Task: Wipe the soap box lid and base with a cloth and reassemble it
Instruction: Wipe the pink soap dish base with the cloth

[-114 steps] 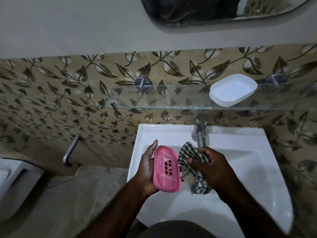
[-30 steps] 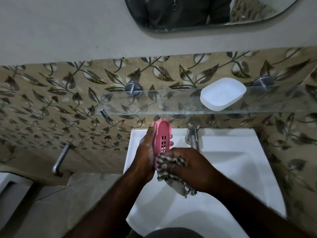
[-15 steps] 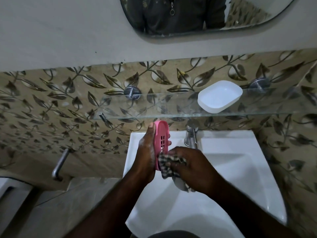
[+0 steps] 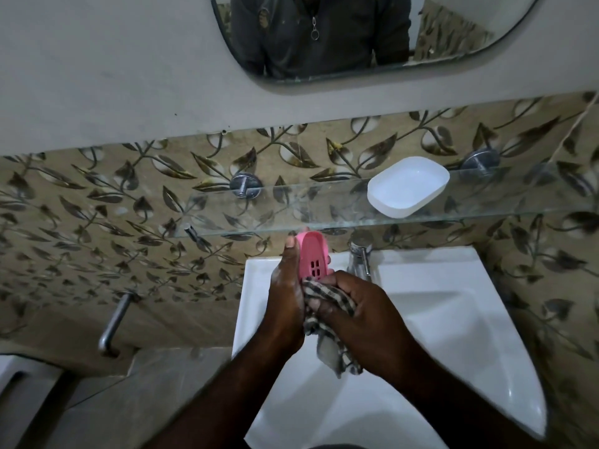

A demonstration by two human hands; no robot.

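My left hand [image 4: 287,296] holds the pink slotted soap box part [image 4: 312,256] upright, edge-on, above the white sink [image 4: 453,319]. My right hand [image 4: 363,315] presses a checked cloth [image 4: 327,322] against the lower half of the pink part, hiding it there. The loose end of the cloth hangs down below my right hand. The white soap box part [image 4: 408,186] lies open side up on the glass shelf [image 4: 259,209], above and to the right of both hands.
A chrome tap [image 4: 358,254] stands just right of the pink part, behind my right hand. A mirror [image 4: 356,37] hangs above the leaf-patterned tiles. A metal wall handle [image 4: 113,322] is at the left, and a white fixture [image 4: 19,390] at the lower left corner.
My left hand turned the pink part from flat-facing to upright and raised it toward the shelf. The cloth in my right hand has moved against its lower half.
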